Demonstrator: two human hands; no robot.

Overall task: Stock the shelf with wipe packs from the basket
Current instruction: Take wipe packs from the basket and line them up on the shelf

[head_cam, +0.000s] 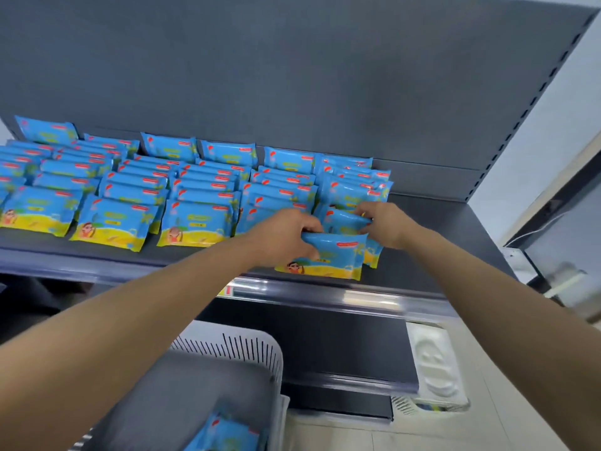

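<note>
Blue and yellow wipe packs (198, 203) stand in several leaning rows on the dark shelf (432, 242). My left hand (286, 237) grips the top edge of a wipe pack (335, 258) at the shelf's front, ahead of the rightmost rows. My right hand (385, 222) pinches the top of another pack (341, 221) just behind it, at the front of the rightmost row. Below, the white slotted basket (227, 346) holds more packs (227, 434) at its bottom.
The shelf's right end beyond the last row is bare dark metal. A grey back panel (292, 76) rises behind the rows. A shiny price rail (325, 292) runs along the shelf front. A second white basket (435, 366) sits on the floor at the lower right.
</note>
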